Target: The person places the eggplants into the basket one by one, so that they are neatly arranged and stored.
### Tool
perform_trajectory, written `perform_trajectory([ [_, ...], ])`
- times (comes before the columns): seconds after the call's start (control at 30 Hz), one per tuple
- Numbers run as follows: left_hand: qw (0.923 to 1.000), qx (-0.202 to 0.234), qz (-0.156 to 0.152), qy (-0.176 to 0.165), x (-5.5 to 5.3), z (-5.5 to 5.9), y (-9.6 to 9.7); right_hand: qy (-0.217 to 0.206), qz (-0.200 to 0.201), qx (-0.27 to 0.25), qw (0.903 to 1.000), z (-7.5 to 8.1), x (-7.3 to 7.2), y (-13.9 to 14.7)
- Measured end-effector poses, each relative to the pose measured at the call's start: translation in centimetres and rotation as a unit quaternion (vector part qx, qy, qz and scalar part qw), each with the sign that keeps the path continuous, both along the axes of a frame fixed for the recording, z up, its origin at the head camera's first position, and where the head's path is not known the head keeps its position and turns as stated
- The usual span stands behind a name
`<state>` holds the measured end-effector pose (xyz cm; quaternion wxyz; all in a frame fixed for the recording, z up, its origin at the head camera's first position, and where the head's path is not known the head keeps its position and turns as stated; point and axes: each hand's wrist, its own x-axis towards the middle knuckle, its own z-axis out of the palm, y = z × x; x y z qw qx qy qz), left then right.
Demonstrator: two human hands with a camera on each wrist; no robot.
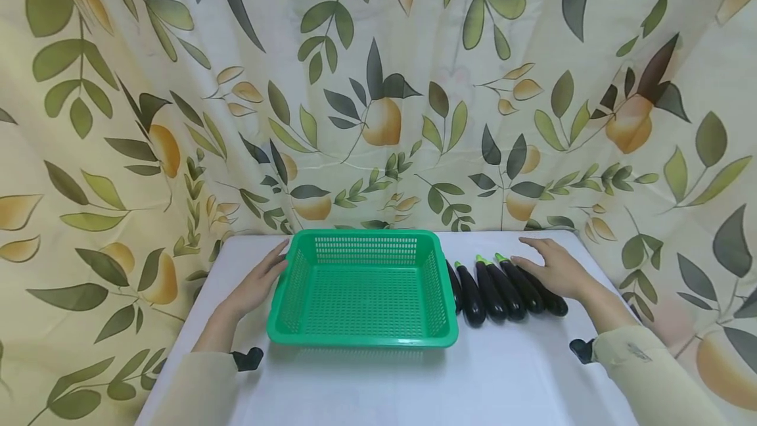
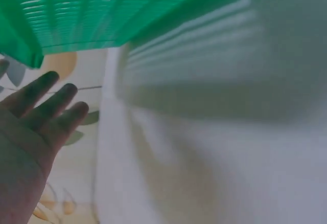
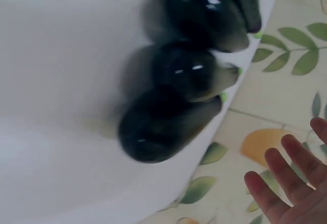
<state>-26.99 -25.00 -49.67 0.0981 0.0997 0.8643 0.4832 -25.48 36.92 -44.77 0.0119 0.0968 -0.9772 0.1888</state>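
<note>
A green plastic basket [image 1: 362, 339] with slotted walls stands on the white table, nothing inside it. Beside its left wall is my left hand [image 1: 255, 286], fingers extended toward the rim; in the left wrist view the fingers [image 2: 53, 101] lie spread just below the basket [image 2: 82, 14]. Several dark purple eggplants [image 1: 471, 298] with green stems lie in a row to the basket's right. My right hand [image 1: 558, 273] hovers at the right end of that row with spread fingers and holds nothing. The right wrist view shows its fingers [image 3: 283, 178] apart from the nearest eggplant [image 3: 158, 129].
The white table [image 1: 491, 380] extends in front of the basket toward the sleeves. A curtain [image 1: 378, 84] printed with leaves and fruit hangs right behind the table and along both sides. The leftmost eggplant [image 1: 454, 288] is partly hidden by the basket's right wall.
</note>
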Motion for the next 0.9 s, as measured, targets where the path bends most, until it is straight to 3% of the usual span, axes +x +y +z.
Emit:
perform_trajectory([
  [0.17,0.9965,0.075,0.006,-0.038,1.0,-1.8,0.3,-0.032,-0.020,-0.015,0.9992,-1.3,0.6,1.6],
  [0.33,0.9948,0.084,0.013,-0.056,1.6,-3.0,0.7,-0.056,-0.039,-0.024,0.9974,-2.4,0.7,2.8],
  [0.53,0.9899,0.119,0.040,-0.066,2.0,-3.6,1.0,-0.073,-0.046,-0.026,0.9959,-3.5,0.7,3.8],
  [0.9,0.9737,0.201,0.047,-0.096,2.7,-4.9,1.1,-0.096,-0.058,-0.019,0.9936,-6.0,0.7,5.3],
])
